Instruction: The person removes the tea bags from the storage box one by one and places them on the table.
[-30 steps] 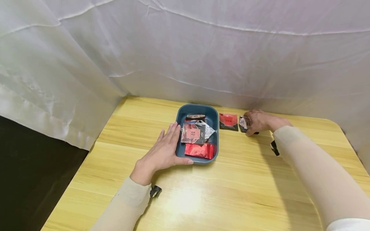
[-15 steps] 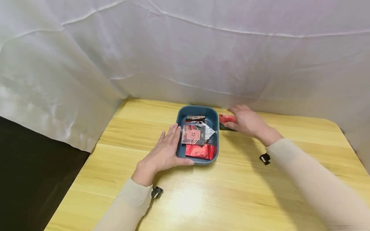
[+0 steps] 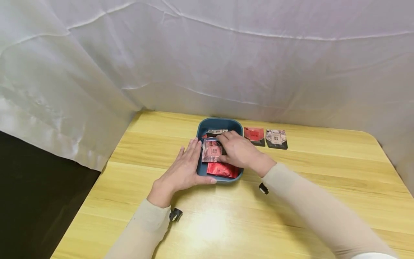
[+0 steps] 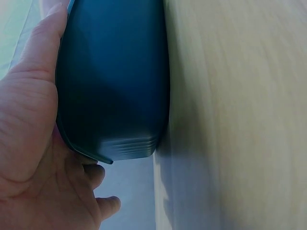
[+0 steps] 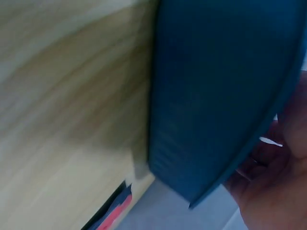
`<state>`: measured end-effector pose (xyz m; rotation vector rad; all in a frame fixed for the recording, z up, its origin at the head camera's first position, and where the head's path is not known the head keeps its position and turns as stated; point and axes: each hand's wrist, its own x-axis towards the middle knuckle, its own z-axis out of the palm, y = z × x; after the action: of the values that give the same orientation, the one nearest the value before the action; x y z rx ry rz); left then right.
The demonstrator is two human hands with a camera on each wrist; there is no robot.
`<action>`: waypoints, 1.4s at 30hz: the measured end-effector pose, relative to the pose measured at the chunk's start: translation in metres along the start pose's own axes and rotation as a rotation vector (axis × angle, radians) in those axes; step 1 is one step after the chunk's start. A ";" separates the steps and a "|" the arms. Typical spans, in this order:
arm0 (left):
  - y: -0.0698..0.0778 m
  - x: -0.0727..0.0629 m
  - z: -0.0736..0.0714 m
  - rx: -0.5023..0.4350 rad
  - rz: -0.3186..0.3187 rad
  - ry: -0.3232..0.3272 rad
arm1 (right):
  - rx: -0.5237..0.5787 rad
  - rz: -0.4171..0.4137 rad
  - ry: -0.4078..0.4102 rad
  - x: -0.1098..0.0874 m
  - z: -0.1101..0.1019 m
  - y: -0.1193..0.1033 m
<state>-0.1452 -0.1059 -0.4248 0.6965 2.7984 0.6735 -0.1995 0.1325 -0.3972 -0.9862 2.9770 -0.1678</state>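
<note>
My left hand (image 3: 182, 169) rests along the left side of a blue plastic bin (image 3: 220, 120), its fingers straight and its thumb at the front corner. In the left wrist view the bin's wall (image 4: 115, 72) lies beside that palm. My right hand (image 3: 240, 149) reaches over the bin's right rim. Its fingertips and thumb are at a pink-and-black sachet (image 3: 212, 153); whether they pinch it is not clear. Also in the bin are a shiny red packet (image 3: 223, 170) and, at the back, a sachet with a pale label (image 3: 217, 132). The right hand covers part of the contents.
Right of the bin, a red-and-black sachet (image 3: 254, 136) and a floral-and-black sachet (image 3: 276, 139) lie side by side near the back of the wooden table (image 3: 291, 201). A pale curtain (image 3: 226, 72) hangs behind.
My right hand has left the floral-and-black sachet, passed left over the red-and-black one, and entered the bin. Both sachets stay on the table. The left hand has stayed at the bin.
</note>
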 end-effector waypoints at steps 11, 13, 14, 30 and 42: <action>0.000 0.004 0.001 0.009 -0.002 0.000 | -0.224 0.111 0.083 -0.002 0.013 -0.012; 0.001 0.004 0.002 0.004 -0.008 -0.005 | -0.292 0.143 0.128 -0.005 0.013 -0.013; 0.001 0.004 0.002 0.004 -0.010 -0.008 | -0.315 0.154 0.144 -0.007 0.012 -0.013; 0.000 0.005 0.000 0.011 -0.019 -0.017 | -0.101 -0.166 -0.235 -0.010 -0.027 -0.010; 0.001 0.003 0.001 0.054 -0.011 -0.009 | -0.101 -0.108 -0.363 0.006 -0.015 -0.016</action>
<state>-0.1471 -0.1030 -0.4247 0.6921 2.8198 0.5934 -0.1952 0.1176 -0.3800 -1.0571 2.6262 0.1486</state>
